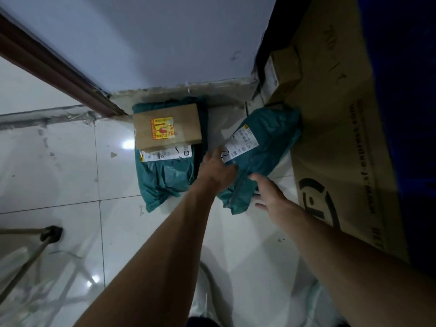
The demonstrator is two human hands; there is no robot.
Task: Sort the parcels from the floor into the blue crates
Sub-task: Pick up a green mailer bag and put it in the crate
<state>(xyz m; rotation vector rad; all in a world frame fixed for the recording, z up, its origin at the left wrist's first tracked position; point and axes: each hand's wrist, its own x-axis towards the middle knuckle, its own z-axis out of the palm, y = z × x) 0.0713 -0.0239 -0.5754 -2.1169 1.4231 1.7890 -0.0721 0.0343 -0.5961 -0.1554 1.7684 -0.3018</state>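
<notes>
Parcels lie on the white tiled floor (70, 175) at the foot of the wall (165, 43). Largest item: a flattened cardboard sheet (342, 142) along your right, with a small carton (283, 74) at its far end. Next, a teal mailer bag (165, 175) flat on the tiles, carrying a brown box (167, 126) with a yellow fragile sticker. A second teal mailer (262, 149), white label up, lies just beside it, touching the cardboard sheet. Your left hand (218, 168) rests on this second mailer's near-left edge, fingers spread, not clenched. Your right hand (271, 194) is released and flat against its near end, grasping nothing.
</notes>
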